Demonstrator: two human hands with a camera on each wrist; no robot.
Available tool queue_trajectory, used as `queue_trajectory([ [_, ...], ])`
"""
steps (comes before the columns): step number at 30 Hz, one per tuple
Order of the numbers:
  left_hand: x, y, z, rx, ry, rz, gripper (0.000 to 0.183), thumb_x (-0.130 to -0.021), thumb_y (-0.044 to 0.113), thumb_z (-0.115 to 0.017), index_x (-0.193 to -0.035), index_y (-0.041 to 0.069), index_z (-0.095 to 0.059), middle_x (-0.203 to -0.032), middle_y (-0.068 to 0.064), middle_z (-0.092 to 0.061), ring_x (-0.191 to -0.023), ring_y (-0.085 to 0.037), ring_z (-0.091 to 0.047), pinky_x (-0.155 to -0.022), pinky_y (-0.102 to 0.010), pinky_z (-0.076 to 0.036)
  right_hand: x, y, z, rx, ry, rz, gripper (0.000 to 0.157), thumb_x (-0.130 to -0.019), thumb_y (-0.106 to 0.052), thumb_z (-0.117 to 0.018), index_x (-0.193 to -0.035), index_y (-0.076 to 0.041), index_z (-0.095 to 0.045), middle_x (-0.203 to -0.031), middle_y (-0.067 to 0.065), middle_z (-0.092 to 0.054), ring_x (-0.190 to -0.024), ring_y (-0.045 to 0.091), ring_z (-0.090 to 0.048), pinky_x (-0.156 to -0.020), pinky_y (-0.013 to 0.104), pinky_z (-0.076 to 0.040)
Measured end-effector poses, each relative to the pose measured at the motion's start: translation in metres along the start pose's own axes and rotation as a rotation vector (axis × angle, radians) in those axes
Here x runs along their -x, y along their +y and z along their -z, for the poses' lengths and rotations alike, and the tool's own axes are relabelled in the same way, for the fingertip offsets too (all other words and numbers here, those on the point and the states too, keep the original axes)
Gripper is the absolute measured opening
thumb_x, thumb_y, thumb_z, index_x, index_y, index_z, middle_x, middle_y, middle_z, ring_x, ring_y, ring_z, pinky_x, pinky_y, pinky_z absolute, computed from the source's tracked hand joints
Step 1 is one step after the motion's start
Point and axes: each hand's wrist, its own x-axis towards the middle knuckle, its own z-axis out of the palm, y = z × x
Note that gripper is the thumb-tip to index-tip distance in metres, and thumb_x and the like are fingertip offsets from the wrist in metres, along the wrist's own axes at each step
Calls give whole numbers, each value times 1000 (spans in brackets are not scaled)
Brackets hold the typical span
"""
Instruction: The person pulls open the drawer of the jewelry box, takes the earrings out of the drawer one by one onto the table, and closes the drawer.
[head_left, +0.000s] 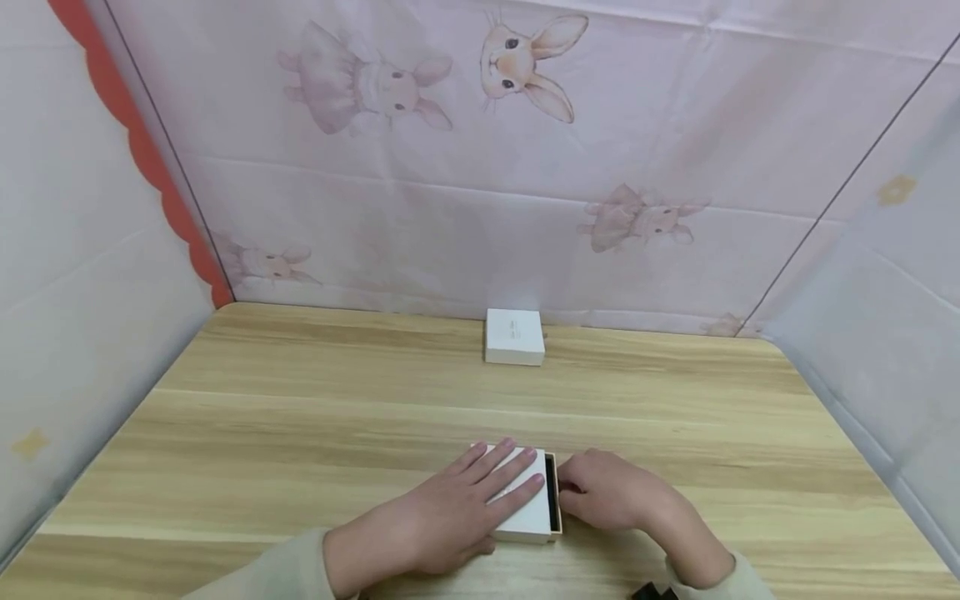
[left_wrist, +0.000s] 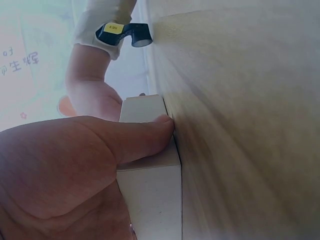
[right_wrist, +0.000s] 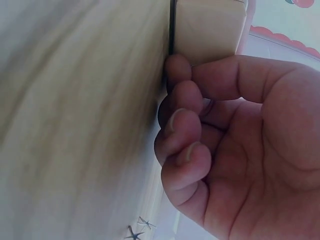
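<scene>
In the head view, a pale pink rabbit-print backdrop (head_left: 450, 217) fills the upper frame, and a wood-grain table (head_left: 300, 433) spans the lower part. At bottom centre, the left hand (head_left: 468, 508) lies over the front white box, its four fingers long, slightly spread and pressing the lid face; in the left wrist view its thumb rests along the box's side. Just right of it, the right hand (head_left: 611, 490) has curled fingers, thumb and index pinching at the end of the inner drawer; the pinched part is hidden. The front white box (head_left: 528, 518) sits on the table, lower centre of the frame, the inner drawer (head_left: 552, 496) standing slightly out on its right. A second white box (head_left: 513, 335), with small illegible lettering, stands above it, near the backdrop. Smaller is the black wrist camera (left_wrist: 124, 34) on the right sleeve, upper left of the left wrist view.
</scene>
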Motion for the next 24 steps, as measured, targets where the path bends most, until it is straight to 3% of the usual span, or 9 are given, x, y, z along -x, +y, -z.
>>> queue_trajectory([
  [24, 1, 1, 1, 3, 5, 3, 86, -94, 42, -66, -161, 18, -18, -168, -9, -12, -153, -31, -16, -121, -46, -27, -1, -1, -5, 3, 21, 14, 25, -91, -16, -59, -68, -25, -57, -57, -15, -45, -52, 1, -41, -49, 22, -38],
])
